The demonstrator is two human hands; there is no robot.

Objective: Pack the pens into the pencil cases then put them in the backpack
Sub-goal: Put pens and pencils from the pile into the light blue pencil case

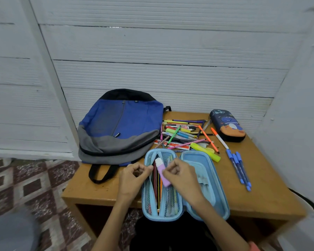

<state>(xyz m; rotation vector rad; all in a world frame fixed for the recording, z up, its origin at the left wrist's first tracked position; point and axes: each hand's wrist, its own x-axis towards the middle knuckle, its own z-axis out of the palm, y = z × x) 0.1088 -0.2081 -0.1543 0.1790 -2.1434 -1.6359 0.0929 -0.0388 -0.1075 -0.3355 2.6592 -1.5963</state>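
Mesh flap point(147, 189) pinched aside by my left hand point(132, 176); right hand point(181, 175) pinches the lilac eraser point(161, 170). I'd slide it in lengthwise.

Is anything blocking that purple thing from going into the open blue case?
Nothing visible does. The right hand holds the purple thing directly over the left half of the case, while the left hand pinches its mesh flap. Pencils lie inside there, but there looks to be room beside them.
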